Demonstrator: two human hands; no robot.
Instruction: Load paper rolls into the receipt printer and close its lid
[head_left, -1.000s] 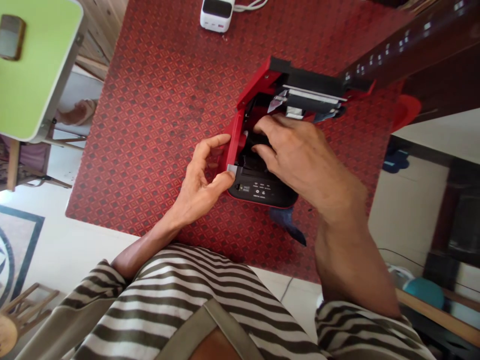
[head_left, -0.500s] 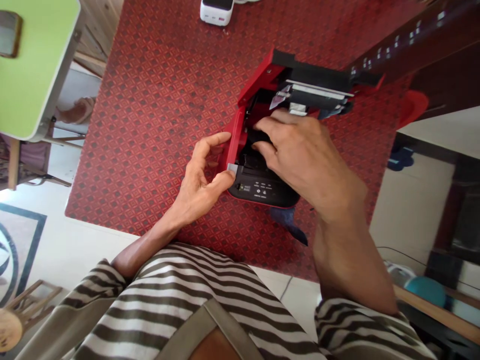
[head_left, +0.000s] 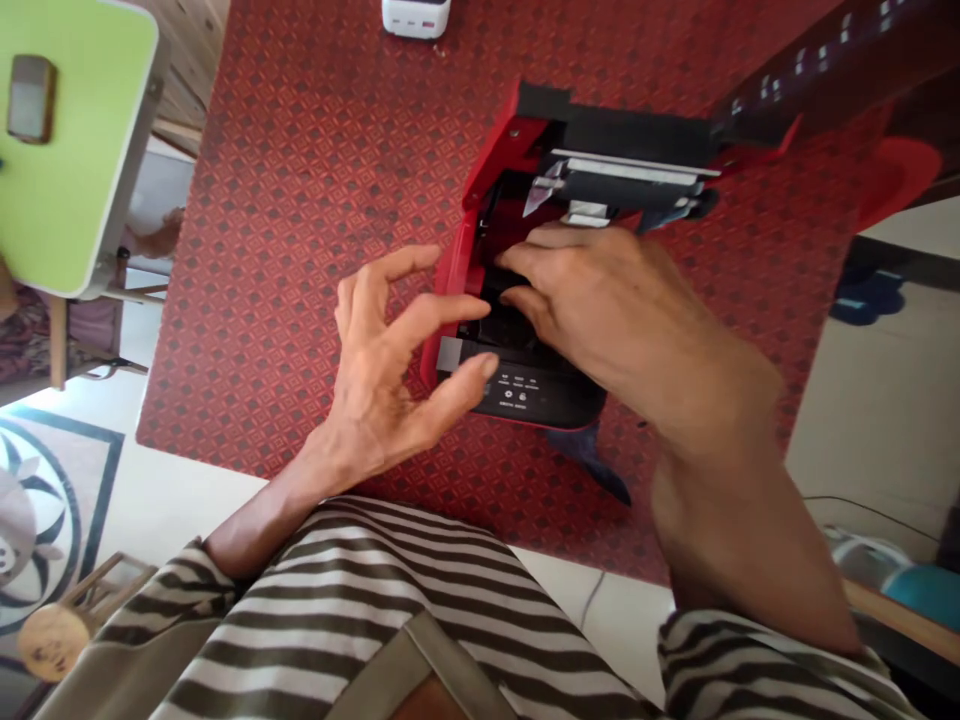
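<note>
- Machine (head_left: 514,215), seen from the head camera, stood on the red table (head_left: 315,200), in front of the person, its lid (head_left: 637,135) raised at the far end.
- Its casing looked like hard plastic, glossy red along the sides and black on top, with a smooth, round-cornered panel (head_left: 559,395) bearing small pale symbols.
- Under the lid ran a dark cylindrical roller (head_left: 630,187) beside a straight, shiny strip.
- The panel faced the person; the body's long axis ran away from them, leaning slightly rightward at the far end.
- The left hand (head_left: 382,370) had its fingers spread wide, thumb and forefinger above the near left corner; whether they touched it, I could not tell.
- The right hand (head_left: 615,300) was inside the open body, thumb and forefinger narrowly apart; what they held, if anything, I could not tell.
- The table's surface carried a fine diamond pattern; near its far edge stood a white, round-cornered box (head_left: 416,20).
</note>
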